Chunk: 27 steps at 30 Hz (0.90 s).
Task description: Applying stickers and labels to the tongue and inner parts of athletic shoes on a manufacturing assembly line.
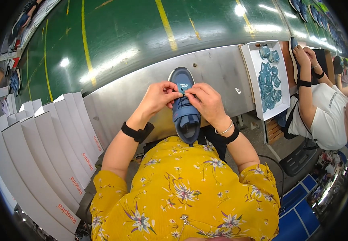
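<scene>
While left hand (160, 97) and right hand (208, 103) apparently pinch teal tag (184, 85) by its end, work gently, keeping blue shoe (186, 111) steady.

The left hand (159, 97) and right hand (207, 102) face each other, thumbs and index fingers pinched, their fingertips nearly meeting. Behind the fingers, both wrists angle inward; farther back, the bare left forearm (119, 150) and right forearm (244, 150) spread apart toward bent elbows.

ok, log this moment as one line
left hand: fingertips at tag; right hand: fingertips at tag; grip: partly hidden; shoe: toe on bench; open box at right: teal tags
</scene>
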Tool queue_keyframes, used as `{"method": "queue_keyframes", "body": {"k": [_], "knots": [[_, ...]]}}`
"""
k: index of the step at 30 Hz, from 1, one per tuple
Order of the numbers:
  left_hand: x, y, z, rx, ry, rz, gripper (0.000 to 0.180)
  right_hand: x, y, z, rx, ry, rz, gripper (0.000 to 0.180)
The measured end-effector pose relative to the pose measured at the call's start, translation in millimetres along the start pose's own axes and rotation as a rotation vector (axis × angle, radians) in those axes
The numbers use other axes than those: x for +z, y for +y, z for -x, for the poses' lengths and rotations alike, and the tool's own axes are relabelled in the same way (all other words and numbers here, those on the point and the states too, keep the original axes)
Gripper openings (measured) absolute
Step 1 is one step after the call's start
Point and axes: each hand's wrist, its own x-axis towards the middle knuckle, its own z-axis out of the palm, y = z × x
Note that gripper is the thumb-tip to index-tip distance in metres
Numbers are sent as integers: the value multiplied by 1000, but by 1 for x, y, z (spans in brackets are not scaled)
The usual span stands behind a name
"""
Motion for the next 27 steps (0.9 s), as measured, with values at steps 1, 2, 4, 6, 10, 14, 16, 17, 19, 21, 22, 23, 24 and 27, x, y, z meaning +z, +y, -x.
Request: {"method": "queue_keyframes", "body": {"k": [1,2,4,6,10,14,16,17,19,21,22,23,24,27], "knots": [[-2,2,-2,5,-35,-113,12,0,-1,0,-5,2,3,14],[-2,3,-5,3,-33,-112,12,0,0,0,-5,0,1,14],[0,2,-11,28,-49,-228,10,0,2,0,-9,-8,4,16],[5,-8,-9,114,26,-334,9,-1,1,-2,-7,-17,-4,17],[27,-27,6,497,322,-418,8,-4,-4,-6,0,-47,-9,21],[39,-38,9,522,431,-455,10,-4,-2,-6,12,-71,-8,21],[39,-42,8,613,464,-419,11,-3,-2,-6,23,-79,-24,21],[39,-43,8,611,466,-419,11,-3,-2,-6,22,-80,-26,21],[38,-42,8,628,437,-416,11,-3,-1,-5,28,-78,-25,21],[34,-46,6,567,399,-349,12,-2,-1,-4,30,-81,-24,21],[32,-48,5,508,363,-280,12,-2,-2,-5,29,-84,-22,21],[30,-50,3,506,363,-280,12,-2,-2,-5,30,-85,-23,21],[29,-51,1,470,304,-174,13,-3,-2,-5,30,-89,-21,20],[24,-51,-1,402,195,24,18,-4,-2,-6,28,-106,-10,20]]}}
